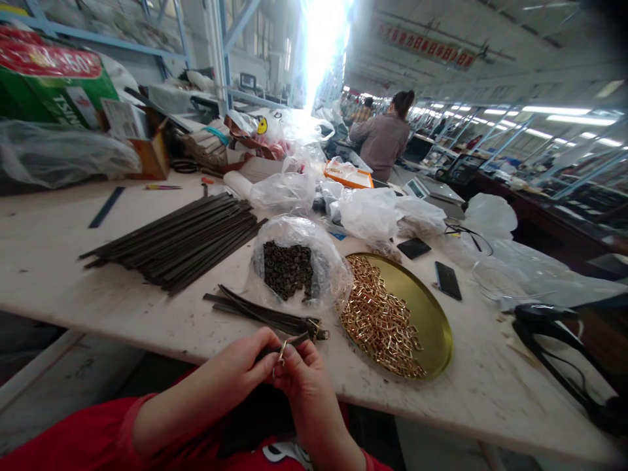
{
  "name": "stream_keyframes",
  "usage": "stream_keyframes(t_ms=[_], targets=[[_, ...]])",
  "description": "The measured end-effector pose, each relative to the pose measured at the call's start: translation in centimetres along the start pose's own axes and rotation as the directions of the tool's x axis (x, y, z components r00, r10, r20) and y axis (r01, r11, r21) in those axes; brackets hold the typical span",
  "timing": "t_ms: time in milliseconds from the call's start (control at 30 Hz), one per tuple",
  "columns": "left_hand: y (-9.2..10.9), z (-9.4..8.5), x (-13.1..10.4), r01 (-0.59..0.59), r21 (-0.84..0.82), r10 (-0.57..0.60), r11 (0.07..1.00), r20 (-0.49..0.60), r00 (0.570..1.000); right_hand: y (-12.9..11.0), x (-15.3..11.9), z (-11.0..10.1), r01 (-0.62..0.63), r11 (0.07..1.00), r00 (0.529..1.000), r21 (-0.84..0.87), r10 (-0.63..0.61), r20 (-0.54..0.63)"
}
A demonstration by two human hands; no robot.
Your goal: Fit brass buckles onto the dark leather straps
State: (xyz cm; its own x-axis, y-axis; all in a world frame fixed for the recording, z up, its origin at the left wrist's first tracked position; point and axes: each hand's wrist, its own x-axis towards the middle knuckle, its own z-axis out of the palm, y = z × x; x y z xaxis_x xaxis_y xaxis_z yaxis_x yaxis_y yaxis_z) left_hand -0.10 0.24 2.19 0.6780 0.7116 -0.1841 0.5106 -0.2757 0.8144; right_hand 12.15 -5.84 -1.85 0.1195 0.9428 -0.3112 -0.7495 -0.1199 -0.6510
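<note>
Close to the table's front edge, my left hand (pixel 252 356) and my right hand (pixel 304 373) meet with closed fingers. Between them is a gold-coloured buckle (pixel 283 351), pinched at my right thumb. A dark strap (pixel 297 339) runs through the fingers at the buckle; its lower part is hidden by my hands. Just beyond lies a small bunch of dark straps (pixel 260 315), some with buckles at their right end. Farther back, an open clear plastic bag (pixel 333 261) holds many small black loops (pixel 287 268). Loose gold buckles (pixel 377 314) cover the left part of a round gold tray (pixel 436 327).
A large pile of dark straps (pixel 176 242) lies at the left. White plastic bags (pixel 367 212) crowd the back. A phone (pixel 448 280) and a black flat item (pixel 413 248) lie beyond the tray. At the far right is a black-framed object (pixel 554 353). Another person (pixel 385 140) stands farther off.
</note>
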Motion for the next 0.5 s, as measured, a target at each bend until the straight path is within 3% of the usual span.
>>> stream_keyframes(t_ms=[133,300,500], targets=[[-0.28,-0.02,0.12,0.025,-0.01,-0.025,1.0,0.032,0.999,0.54,-0.25,-0.09,0.004,0.999,1.0,-0.041,-0.003,0.016],[-0.64,0.08,0.01,0.076,0.087,-0.071,0.993,-0.053,0.996,0.0,-0.58,-0.09,-0.007,0.998,1.0,0.065,0.006,0.011],[-0.3,0.49,-0.2,0.118,0.177,-0.103,0.977,-0.089,0.991,0.14,-0.63,-0.22,-0.031,0.998,0.999,0.059,0.032,-0.023]])
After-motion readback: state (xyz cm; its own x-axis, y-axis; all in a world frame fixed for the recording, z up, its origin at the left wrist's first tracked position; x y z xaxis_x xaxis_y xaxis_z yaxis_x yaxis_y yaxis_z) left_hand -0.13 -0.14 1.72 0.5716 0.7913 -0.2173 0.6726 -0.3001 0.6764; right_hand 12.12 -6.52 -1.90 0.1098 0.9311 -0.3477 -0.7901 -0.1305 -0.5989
